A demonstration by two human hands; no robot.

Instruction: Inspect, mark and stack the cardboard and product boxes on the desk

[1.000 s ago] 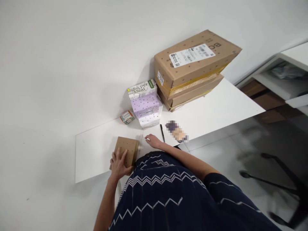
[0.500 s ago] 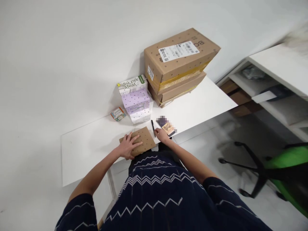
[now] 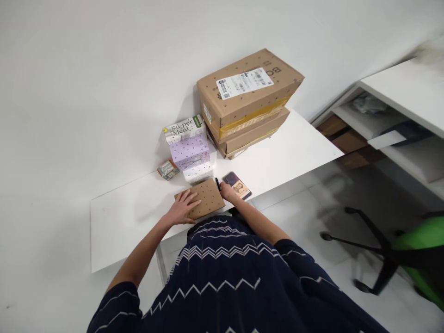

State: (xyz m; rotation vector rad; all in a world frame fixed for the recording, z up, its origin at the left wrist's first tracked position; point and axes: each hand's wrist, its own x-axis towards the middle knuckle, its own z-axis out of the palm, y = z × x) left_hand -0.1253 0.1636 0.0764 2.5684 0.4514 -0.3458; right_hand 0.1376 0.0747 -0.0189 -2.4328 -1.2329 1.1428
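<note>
A flat brown cardboard box (image 3: pixel 211 198) with dark dots lies by the table's front edge. My left hand (image 3: pixel 182 206) rests on its left part, fingers spread over the top. At the box's right side my right hand (image 3: pixel 227 191) is closed around the lower part of a black pen (image 3: pixel 217 183); the pen's upper end shows above the fingers. Just right of that hand lies a phone (image 3: pixel 231 177) with a picture card on its back. Behind the box stand several cartons, one of them lilac with dots (image 3: pixel 189 150).
Two large cardboard boxes (image 3: pixel 249 104) are stacked against the wall. Beside the lilac carton are a "Súper Meal" carton (image 3: pixel 183 129) and a small colourful packet (image 3: pixel 168 170). A shelf unit (image 3: pixel 398 101) and a green chair (image 3: pixel 416 249) stand at the right.
My right hand has closed on the pen and now covers its lower part. My left hand stays on the flat box, which has turned slightly. The camera view has shifted a little.
</note>
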